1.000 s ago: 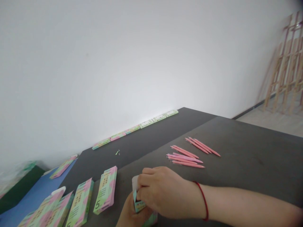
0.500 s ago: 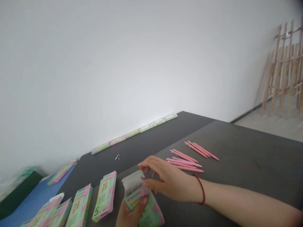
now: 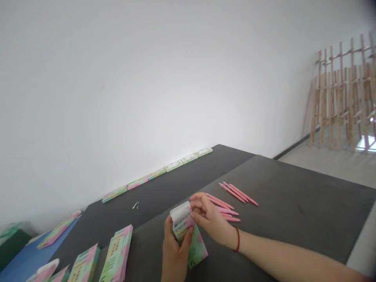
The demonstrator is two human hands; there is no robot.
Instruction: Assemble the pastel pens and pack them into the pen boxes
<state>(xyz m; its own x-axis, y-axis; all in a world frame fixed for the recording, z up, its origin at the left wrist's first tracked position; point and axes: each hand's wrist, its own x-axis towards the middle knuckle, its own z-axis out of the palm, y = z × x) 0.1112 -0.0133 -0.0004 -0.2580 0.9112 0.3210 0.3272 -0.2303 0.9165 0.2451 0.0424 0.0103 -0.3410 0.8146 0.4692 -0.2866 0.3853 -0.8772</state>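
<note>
A small pink-and-green cardboard pen box (image 3: 196, 244) stands tilted in my left hand (image 3: 175, 248), its thumb on the printed front and its fingers behind. The white top flap (image 3: 180, 212) is raised at the box's upper end. My right hand (image 3: 210, 219), with a red cord round its wrist, has its fingers and thumb closed at the flap's right edge. Behind that hand lie pink pens (image 3: 225, 210), partly hidden by it. Another group of pink pens (image 3: 238, 192) lies farther back. The inside of the box is not visible.
Several matching boxes (image 3: 117, 252) lie at the near left. A row of boxes (image 3: 157, 173) runs along the wall edge of the dark table (image 3: 282, 207). Small green bits (image 3: 135, 205) lie on the table. Wooden racks (image 3: 340, 94) lean at the right.
My right hand has come down from above the open box to its flap, and its fingers have closed there. My left hand has raised the box slightly. The view has shifted rightward.
</note>
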